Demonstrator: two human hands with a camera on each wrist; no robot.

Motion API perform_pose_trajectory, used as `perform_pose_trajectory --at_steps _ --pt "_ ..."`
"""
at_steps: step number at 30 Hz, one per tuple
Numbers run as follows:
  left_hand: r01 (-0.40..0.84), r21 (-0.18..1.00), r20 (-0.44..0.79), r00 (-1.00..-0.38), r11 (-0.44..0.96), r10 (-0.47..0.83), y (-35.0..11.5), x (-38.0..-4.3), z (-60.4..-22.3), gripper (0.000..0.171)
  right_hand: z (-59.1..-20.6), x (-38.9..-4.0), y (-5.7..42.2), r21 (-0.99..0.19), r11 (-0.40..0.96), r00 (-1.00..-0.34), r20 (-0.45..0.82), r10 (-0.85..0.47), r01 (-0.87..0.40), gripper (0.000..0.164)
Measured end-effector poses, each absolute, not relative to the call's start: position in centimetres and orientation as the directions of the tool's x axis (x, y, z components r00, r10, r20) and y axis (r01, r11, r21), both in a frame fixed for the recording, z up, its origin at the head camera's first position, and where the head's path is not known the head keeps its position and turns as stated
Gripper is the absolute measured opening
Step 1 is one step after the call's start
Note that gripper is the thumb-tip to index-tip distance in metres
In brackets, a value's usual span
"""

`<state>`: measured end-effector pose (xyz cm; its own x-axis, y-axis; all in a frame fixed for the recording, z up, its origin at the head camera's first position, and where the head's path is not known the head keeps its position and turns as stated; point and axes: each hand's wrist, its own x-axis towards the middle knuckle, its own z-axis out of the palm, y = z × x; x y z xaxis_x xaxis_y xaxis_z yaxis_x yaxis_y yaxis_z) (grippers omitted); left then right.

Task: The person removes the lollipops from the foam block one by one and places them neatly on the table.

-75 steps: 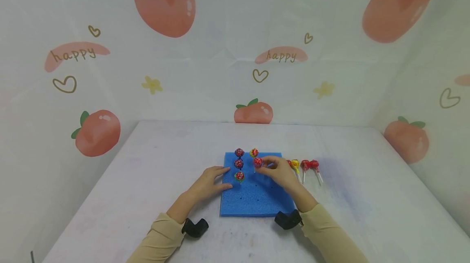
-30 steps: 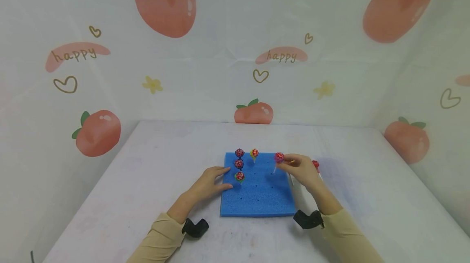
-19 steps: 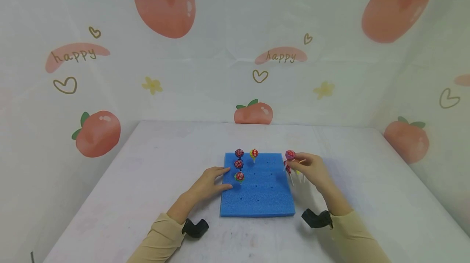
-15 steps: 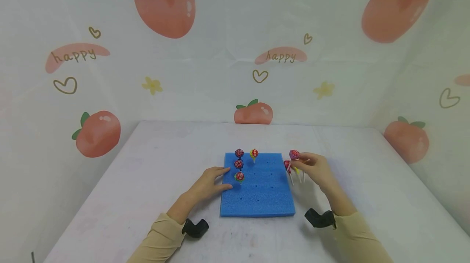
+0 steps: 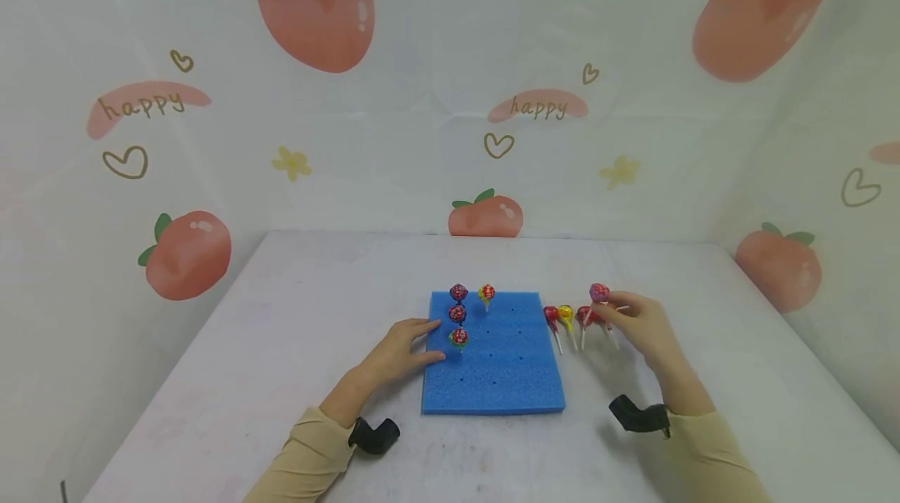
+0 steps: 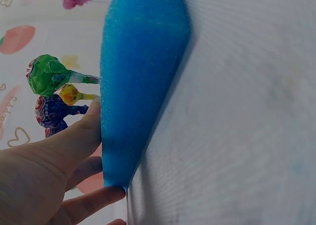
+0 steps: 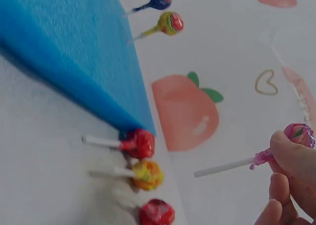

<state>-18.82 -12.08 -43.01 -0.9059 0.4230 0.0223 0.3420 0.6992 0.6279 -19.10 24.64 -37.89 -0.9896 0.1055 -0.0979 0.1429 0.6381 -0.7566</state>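
Observation:
A blue foam block (image 5: pixel 492 394) with small holes lies on the table. Upright in it stand two dark blue lollipops, one of them (image 5: pixel 458 313) in the middle of the left column, a green lollipop (image 5: pixel 458 338) and a yellow lollipop (image 5: pixel 487 293). My left hand (image 5: pixel 394 351) rests at the block's left edge, thumb on its top and a fingertip at its lower edge. My right hand (image 5: pixel 643 323) pinches a pink lollipop (image 5: pixel 599 292) just under its candy, raised to the right of the block. Its white stick (image 7: pixel 224 166) points away from the fingers, free.
Loose lollipops lie in a row right of the block: a red one (image 5: pixel 551 315) by its edge, a yellow one (image 5: pixel 566 314), and red ones (image 5: pixel 583 316) partly overlapped by the raised pink one. A printed cloth (image 5: pixel 422 97) hangs behind the white table (image 5: pixel 337 284).
My right hand has carried the pink lollipop from over the foam block's second column rightward, past its edge, to above the loose row. My left hand has stayed put.

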Motion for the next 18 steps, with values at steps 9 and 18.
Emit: perform_pose_trajectory --at_steps 9,18 --pt "0.321 0.641 0.012 -0.913 0.698 0.408 -12.1 -18.9 -43.0 0.059 -38.1 -19.0 26.9 -0.735 0.659 -0.987 -0.094 0.132 0.159 0.064" --pt "0.335 0.637 0.022 -0.908 0.694 0.419 -12.1 -18.8 -42.9 0.059 -38.8 -18.6 28.3 -0.727 0.657 -0.978 -0.113 0.173 0.200 0.065"
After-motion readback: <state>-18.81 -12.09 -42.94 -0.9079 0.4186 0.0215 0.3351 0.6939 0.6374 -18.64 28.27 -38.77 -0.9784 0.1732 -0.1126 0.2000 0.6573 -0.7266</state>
